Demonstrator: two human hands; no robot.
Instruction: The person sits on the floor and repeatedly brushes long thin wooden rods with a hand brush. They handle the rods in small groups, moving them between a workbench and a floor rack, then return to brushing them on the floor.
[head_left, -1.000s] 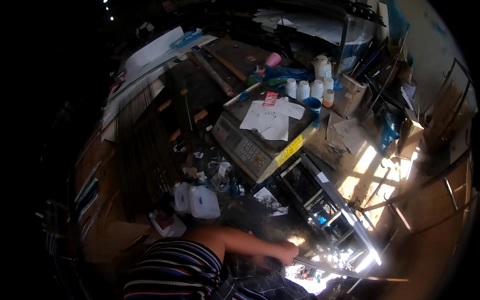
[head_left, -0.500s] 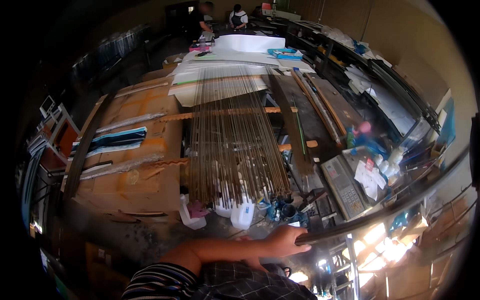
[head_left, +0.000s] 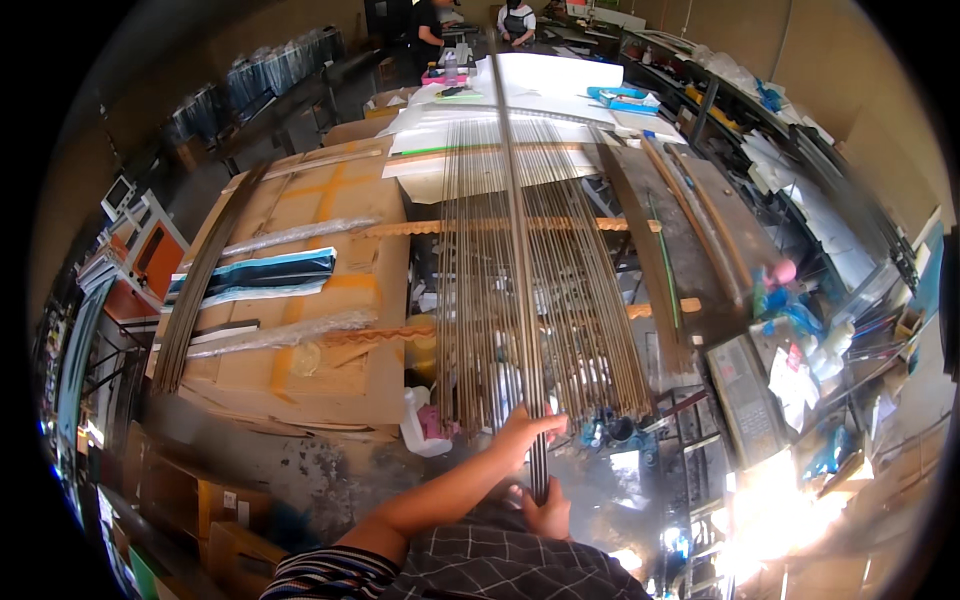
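A bundle of long, thin metal strips [head_left: 517, 230] points away from me, above the middle of the work area. My left hand [head_left: 525, 432] is closed around it, thumb on the right side. Closer to my body, my right hand [head_left: 548, 512] grips the near end of the same bundle. Beneath it, many thin brownish rods [head_left: 590, 290] lie side by side, pointing away from me. They rest across wavy-edged wooden bars [head_left: 400, 229]. A darker stack of strips [head_left: 215, 280] lies at the left on cardboard, and another dark stack [head_left: 640, 250] at the right.
Large cardboard boxes [head_left: 300, 375] form the left surface. At the right stand a grey keypad device [head_left: 745, 390] and cluttered bottles. A white plastic container [head_left: 425, 435] sits below the rod ends. Two people [head_left: 517, 22] are at the far end, beyond white sheets [head_left: 560, 72].
The held bundle has swung from pointing right to pointing straight ahead over the rods. My left hand has moved up and slightly left; my right hand now shows on the bundle's near end.
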